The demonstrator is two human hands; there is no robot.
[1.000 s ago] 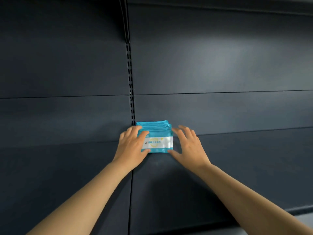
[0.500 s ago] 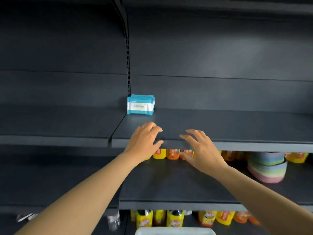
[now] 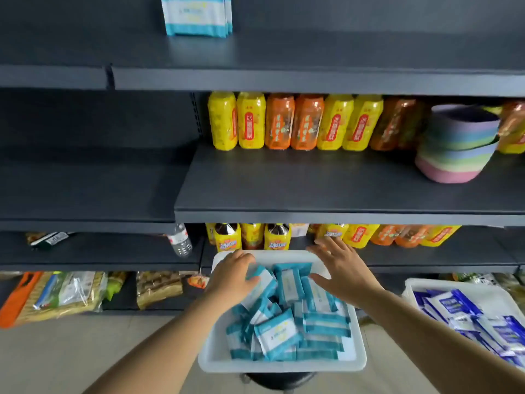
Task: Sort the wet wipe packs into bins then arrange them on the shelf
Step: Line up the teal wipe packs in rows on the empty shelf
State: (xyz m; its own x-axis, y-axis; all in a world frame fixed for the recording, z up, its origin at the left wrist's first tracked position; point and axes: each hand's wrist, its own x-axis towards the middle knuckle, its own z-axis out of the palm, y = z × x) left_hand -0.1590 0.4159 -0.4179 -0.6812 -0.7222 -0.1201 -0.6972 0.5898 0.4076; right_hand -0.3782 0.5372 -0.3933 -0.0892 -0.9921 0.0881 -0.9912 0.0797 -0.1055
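**Both hands lowered over the teal packs in the bin**

A white bin [image 3: 281,362] is seen resting on a dark round stool [image 3: 279,379] in front of the shelving, and a loose heap of teal wet wipe packs [image 3: 287,311] is held in it. The packs are lying flat at mixed angles, so no single long axis is shared by the heap; the pack nearest the viewer [image 3: 277,334] is set on a diagonal.

The left hand [image 3: 231,275] is placed on the far left part of the heap, its fingers curled down onto a pack with a white label [image 3: 262,284]; whether that pack is actually pinched cannot be told, since the fingertips are hidden. The right hand [image 3: 342,273] is held spread and flat, palm down, over the far right part of the heap, and no pack is seen gripped by it.

The packs therefore lie directly below and between the two hands, with the left hand judged nearer to a grasp. A bundle is probably about to be gathered from the far end of the bin.

A small upright row of teal packs [image 3: 197,15] is already stood on the upper shelf [image 3: 312,81], well above and slightly left of the bin, so any load must be carried upward. A second bin [image 3: 412,285] with dark blue packs [image 3: 454,305] is seen at the right.
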